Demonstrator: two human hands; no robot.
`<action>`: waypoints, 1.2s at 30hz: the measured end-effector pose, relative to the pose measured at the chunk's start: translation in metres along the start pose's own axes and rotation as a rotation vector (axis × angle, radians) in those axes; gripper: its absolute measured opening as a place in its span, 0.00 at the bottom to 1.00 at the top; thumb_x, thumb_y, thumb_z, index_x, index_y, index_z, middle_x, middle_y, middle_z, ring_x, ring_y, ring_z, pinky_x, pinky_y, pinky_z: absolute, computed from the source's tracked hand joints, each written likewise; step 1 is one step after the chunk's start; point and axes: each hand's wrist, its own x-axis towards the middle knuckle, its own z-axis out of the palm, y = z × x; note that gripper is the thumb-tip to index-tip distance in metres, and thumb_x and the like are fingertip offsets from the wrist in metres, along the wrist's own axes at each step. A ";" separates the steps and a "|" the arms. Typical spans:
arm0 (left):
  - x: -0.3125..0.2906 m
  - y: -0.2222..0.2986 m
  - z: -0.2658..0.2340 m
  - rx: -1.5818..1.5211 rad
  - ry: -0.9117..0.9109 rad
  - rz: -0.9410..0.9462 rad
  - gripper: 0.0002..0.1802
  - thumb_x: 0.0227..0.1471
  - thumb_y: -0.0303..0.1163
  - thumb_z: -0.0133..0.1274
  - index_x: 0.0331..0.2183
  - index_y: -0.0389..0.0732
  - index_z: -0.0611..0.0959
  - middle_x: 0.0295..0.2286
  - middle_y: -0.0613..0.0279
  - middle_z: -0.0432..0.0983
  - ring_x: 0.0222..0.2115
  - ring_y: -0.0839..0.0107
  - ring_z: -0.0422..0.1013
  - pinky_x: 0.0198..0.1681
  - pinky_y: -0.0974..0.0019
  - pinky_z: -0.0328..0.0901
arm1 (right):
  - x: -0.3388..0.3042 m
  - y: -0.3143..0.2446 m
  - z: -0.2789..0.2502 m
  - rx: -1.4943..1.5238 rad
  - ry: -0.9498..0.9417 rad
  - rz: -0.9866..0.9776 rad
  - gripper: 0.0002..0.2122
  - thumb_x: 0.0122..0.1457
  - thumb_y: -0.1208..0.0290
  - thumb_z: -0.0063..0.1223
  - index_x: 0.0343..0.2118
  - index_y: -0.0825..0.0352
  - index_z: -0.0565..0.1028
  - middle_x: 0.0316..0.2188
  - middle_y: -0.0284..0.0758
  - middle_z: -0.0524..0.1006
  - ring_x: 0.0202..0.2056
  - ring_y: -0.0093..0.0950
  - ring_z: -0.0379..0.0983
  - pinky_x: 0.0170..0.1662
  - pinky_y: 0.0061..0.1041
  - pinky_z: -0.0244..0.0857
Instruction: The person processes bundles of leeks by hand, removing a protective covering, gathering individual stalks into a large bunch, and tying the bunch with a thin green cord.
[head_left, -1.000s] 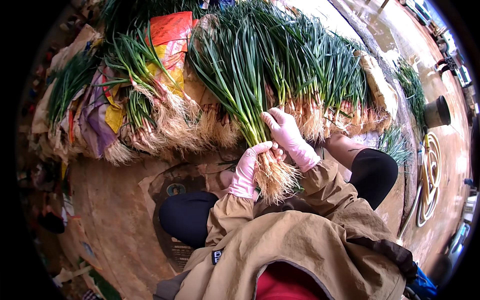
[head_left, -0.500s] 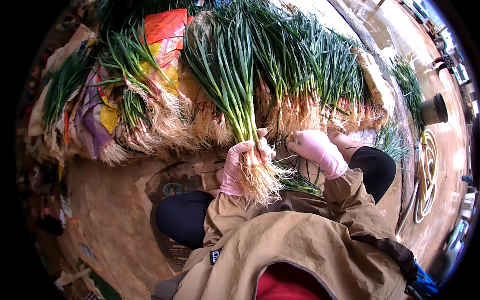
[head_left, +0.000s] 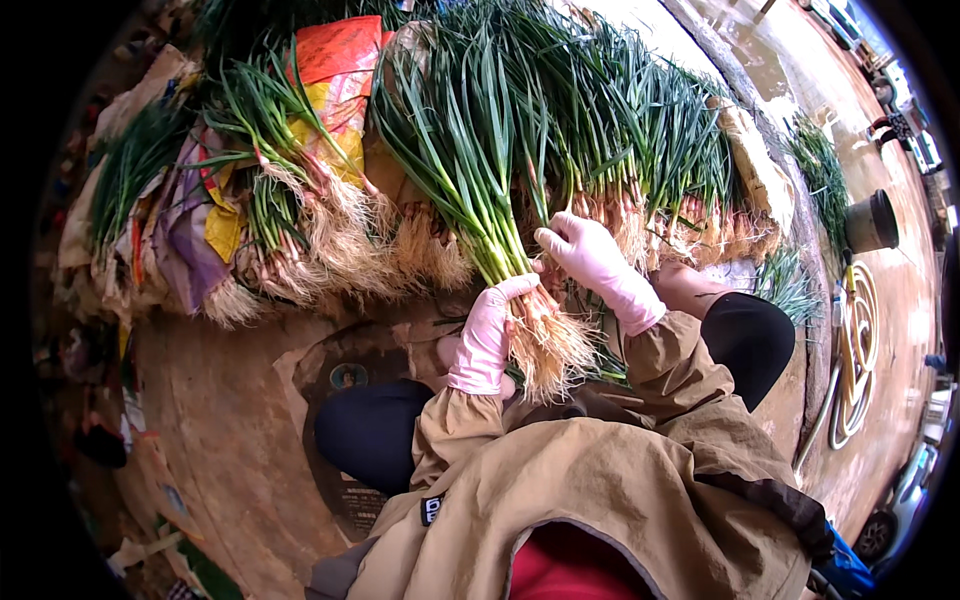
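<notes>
Both my hands wear pink gloves. My left hand (head_left: 487, 335) is closed around a bunch of green onions (head_left: 470, 170) just above its pale roots (head_left: 550, 345), holding it upright over my lap. My right hand (head_left: 585, 250) reaches up beside that bunch and touches the stalks at the base of the big green onion pile (head_left: 640, 140) behind it. Whether it grips any stalks I cannot tell.
More green onion bundles (head_left: 290, 210) lie to the left on coloured sacks (head_left: 335, 75). A dark bucket (head_left: 870, 222) and a coiled hose (head_left: 855, 350) sit at the right on the wet ground. My knees (head_left: 375, 430) in black trousers flank the bunch.
My right hand has come back up from the right side to the stalks beside the held bunch. My left hand keeps its grip on the bunch.
</notes>
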 end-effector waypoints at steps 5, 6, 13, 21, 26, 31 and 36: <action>0.005 -0.007 0.007 -0.104 -0.037 0.029 0.13 0.52 0.25 0.46 0.42 0.36 0.73 0.29 0.53 0.74 0.29 0.64 0.72 0.34 0.63 0.70 | -0.013 0.006 0.026 0.730 -0.018 0.192 0.11 0.61 0.63 0.49 0.29 0.67 0.71 0.21 0.29 0.73 0.21 0.23 0.69 0.26 0.24 0.63; 0.009 -0.010 0.006 -0.179 -0.127 0.043 0.14 0.51 0.25 0.47 0.42 0.37 0.71 0.32 0.55 0.73 0.32 0.64 0.71 0.36 0.62 0.70 | -0.003 0.022 0.039 0.962 0.123 0.130 0.10 0.63 0.65 0.47 0.29 0.65 0.69 0.21 0.25 0.69 0.23 0.16 0.64 0.27 0.17 0.60; -0.007 -0.002 -0.001 -0.204 -0.161 -0.001 0.11 0.50 0.24 0.47 0.39 0.36 0.73 0.32 0.56 0.73 0.34 0.64 0.71 0.39 0.62 0.68 | -0.046 -0.008 0.002 0.931 -0.382 0.295 0.18 0.64 0.56 0.43 0.47 0.66 0.70 0.39 0.28 0.75 0.29 0.15 0.66 0.33 0.15 0.62; -0.002 -0.006 0.005 -0.339 -0.228 -0.043 0.12 0.48 0.24 0.47 0.39 0.37 0.73 0.33 0.54 0.72 0.34 0.64 0.69 0.39 0.62 0.68 | -0.082 0.063 -0.009 -0.540 -0.294 0.119 0.15 0.61 0.58 0.46 0.31 0.64 0.78 0.26 0.44 0.77 0.31 0.36 0.76 0.38 0.34 0.68; -0.001 -0.007 -0.004 -0.304 -0.266 -0.044 0.15 0.48 0.30 0.50 0.40 0.37 0.75 0.36 0.51 0.74 0.34 0.61 0.71 0.41 0.59 0.68 | -0.016 -0.023 0.005 1.212 -0.257 0.402 0.14 0.63 0.56 0.45 0.37 0.65 0.71 0.18 0.23 0.62 0.17 0.14 0.54 0.20 0.13 0.51; -0.009 -0.007 -0.001 -0.196 -0.109 0.019 0.16 0.49 0.29 0.49 0.41 0.35 0.74 0.34 0.51 0.74 0.33 0.61 0.72 0.40 0.62 0.68 | -0.014 -0.008 0.018 0.611 -0.106 0.090 0.10 0.61 0.63 0.50 0.34 0.65 0.72 0.19 0.25 0.68 0.17 0.14 0.60 0.18 0.17 0.57; -0.003 -0.013 0.003 -0.338 -0.252 -0.023 0.12 0.49 0.26 0.48 0.39 0.39 0.72 0.31 0.57 0.71 0.31 0.65 0.68 0.37 0.64 0.67 | 0.017 0.023 0.025 1.366 0.142 0.251 0.14 0.63 0.57 0.45 0.28 0.63 0.72 0.16 0.22 0.67 0.15 0.13 0.53 0.19 0.13 0.47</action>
